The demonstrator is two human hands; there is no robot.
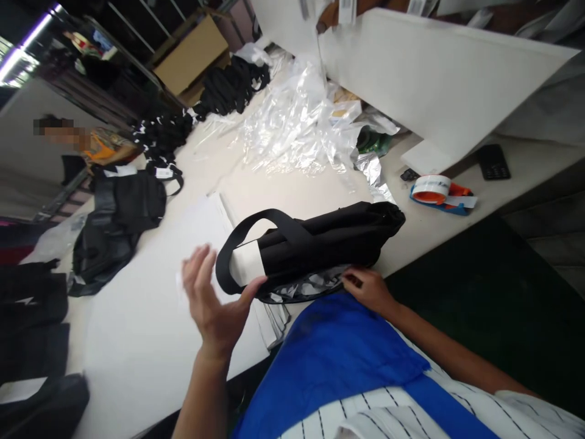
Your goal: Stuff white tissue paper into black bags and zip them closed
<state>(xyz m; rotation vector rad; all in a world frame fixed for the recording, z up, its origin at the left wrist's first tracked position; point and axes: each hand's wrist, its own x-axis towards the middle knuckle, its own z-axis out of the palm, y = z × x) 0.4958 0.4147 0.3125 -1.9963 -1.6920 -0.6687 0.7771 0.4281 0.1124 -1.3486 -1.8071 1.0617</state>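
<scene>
On a pale worktable point(146, 329), the right hand point(368, 289) has its fingers curled at the near edge of a black bag point(320, 241); whether they pinch it cannot be told. The left hand point(219, 299) is spread, thumb by the bag's white tag point(247, 263). Beyond lie clear plastic point(292, 122) and a tape dispenser point(441, 195).

Shows as a long black fabric bag point(338, 235), lying lengthwise on the worktop point(278, 195), from beside the left hand point(217, 311) to beyond the right hand point(368, 289). Arches up into a wide black strap point(269, 214) by the left fingers, around a white card point(247, 263). Bunches at the far end. Reveals grey-and-white patterned material point(311, 285) along the near edge, pinched in the right hand.
</scene>
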